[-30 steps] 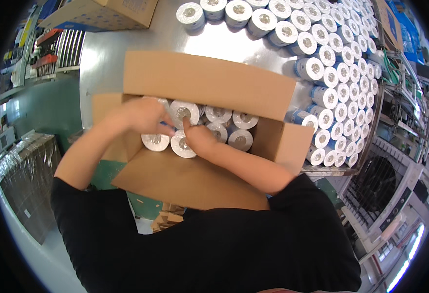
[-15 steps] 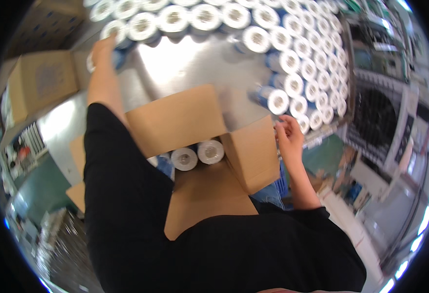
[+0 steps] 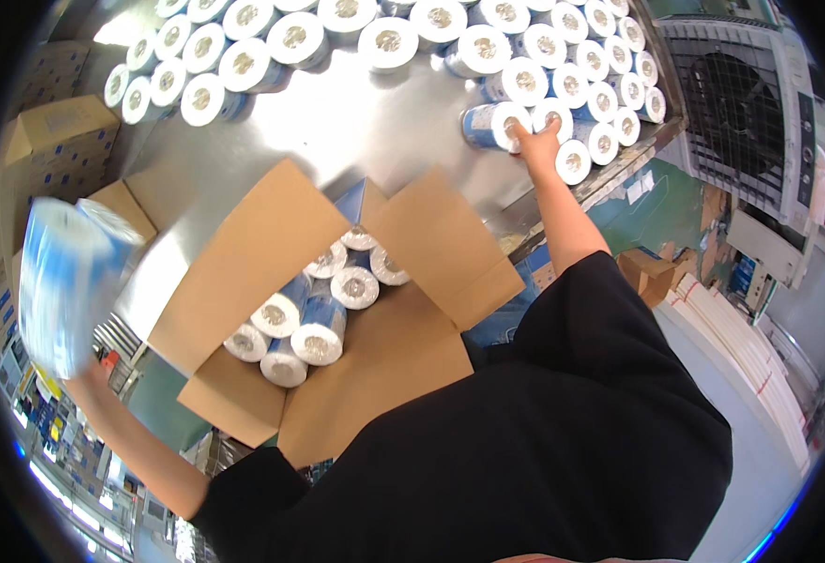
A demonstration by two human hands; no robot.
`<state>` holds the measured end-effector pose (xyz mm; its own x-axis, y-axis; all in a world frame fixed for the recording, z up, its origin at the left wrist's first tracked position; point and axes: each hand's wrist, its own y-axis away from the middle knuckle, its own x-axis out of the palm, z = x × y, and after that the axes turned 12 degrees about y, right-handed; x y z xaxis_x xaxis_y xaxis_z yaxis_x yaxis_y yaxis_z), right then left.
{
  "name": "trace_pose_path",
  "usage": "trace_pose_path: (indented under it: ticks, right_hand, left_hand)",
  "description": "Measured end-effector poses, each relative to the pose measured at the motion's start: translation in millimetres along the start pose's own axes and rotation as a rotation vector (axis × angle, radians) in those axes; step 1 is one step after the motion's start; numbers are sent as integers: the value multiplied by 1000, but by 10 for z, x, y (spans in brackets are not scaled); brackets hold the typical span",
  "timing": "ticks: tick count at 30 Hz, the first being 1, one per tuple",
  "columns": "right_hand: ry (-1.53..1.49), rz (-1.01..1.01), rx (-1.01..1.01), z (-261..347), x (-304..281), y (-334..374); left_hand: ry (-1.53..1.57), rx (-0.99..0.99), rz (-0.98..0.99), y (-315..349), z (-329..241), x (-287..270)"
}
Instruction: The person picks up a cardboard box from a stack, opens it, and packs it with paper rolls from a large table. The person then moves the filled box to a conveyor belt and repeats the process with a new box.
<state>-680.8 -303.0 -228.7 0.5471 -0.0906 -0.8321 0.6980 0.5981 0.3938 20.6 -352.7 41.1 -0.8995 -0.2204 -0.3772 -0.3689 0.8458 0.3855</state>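
In my raised left hand (image 3: 80, 373), mostly hidden, are two or so blue-and-white wrapped rolls (image 3: 61, 272), smeared by motion and held left of the open cardboard box (image 3: 375, 375). My right hand (image 3: 538, 148) reaches to the right side of the metal table. Its fingers grip the white ends of two neighbouring rolls (image 3: 492, 127), which lie among others. Inside the box several wrapped rolls (image 3: 354, 286) stand in two groups, their white ends up, with its flaps (image 3: 253, 253) spread outward.
Rows of wrapped rolls (image 3: 389, 45) cover the far and right parts of the metal table (image 3: 328, 117). Closed cardboard boxes (image 3: 56, 141) are stacked at the far left. A large fan behind a grille (image 3: 722, 113) stands beyond the table's right edge.
My left hand has swung from the table's far left to the near left with rolls in it. My right hand has gone from beside the box flap to two rolls.
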Motion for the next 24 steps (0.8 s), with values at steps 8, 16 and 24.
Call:
trace_pose_path:
  ticks: [8, 16, 24]
  right_hand:
    - [166, -35, -212, -207, -503, 32]
    - [-259, 92, -908, 1129, -2086, 1898]
    - [576, 852, -1683, 1605, -1572, 3075]
  left_hand:
    - [146, -529, 717, 2087, 456, 1901]
    - [-1072, 751, 648, 2126, 1489, 2426]
    - [-489, 746, 476, 2027, 2035, 2391]
